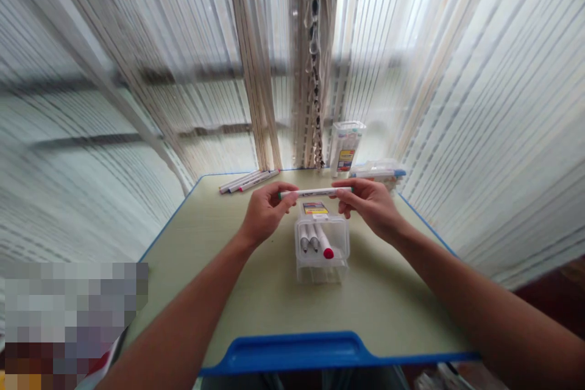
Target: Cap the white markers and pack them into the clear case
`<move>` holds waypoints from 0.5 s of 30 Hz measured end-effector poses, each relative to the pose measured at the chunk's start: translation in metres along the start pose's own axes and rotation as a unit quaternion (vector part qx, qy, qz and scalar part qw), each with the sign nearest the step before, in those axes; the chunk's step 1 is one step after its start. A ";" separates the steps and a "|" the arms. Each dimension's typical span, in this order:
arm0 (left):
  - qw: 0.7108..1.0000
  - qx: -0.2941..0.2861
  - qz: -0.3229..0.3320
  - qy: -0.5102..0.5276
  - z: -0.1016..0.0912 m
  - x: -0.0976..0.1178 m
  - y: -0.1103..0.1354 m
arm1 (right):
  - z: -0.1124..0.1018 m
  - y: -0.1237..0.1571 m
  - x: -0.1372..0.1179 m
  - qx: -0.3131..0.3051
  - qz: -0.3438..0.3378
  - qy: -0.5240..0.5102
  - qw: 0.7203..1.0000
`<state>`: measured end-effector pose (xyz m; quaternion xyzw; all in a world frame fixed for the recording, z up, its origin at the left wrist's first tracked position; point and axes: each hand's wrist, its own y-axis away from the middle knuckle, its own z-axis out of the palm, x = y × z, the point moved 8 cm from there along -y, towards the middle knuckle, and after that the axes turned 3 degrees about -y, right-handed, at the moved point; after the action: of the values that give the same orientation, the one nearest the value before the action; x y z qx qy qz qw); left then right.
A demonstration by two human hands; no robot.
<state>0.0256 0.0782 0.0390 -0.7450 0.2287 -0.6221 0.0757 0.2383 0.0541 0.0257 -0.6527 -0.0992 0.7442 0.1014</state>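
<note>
A white marker [315,192] with green ends is held level above the desk, one end pinched in my left hand [266,210] and the other in my right hand [371,202]. Both hands have their fingers closed on it. Just below the marker stands a clear plastic marker box [322,253] with three white markers inside, one with a red cap. The box opens toward me.
The pale green desk [237,292] has a blue rim and a blue tray lip [297,350] at the near edge. Three markers [249,181] lie at the back left. A clear box [346,146] stands upright at the back, another [377,172] lies beside it. Curtains surround the desk.
</note>
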 end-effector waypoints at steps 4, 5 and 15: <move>1.000 -0.010 0.005 -0.011 0.003 -0.005 -0.001 | -0.001 -0.001 0.000 -0.002 -0.017 0.044 0.999; 1.000 -0.011 0.005 -0.011 0.003 -0.006 -0.001 | -0.001 -0.001 -0.001 -0.002 -0.019 0.049 0.999; 1.000 -0.009 0.007 0.026 -0.001 -0.005 -0.003 | 0.004 -0.002 0.002 -0.007 -0.006 0.040 0.999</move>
<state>0.0248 0.0829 0.0357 -0.7278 0.2417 -0.6383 0.0671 0.2339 0.0567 0.0254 -0.6819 -0.1046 0.7162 0.1053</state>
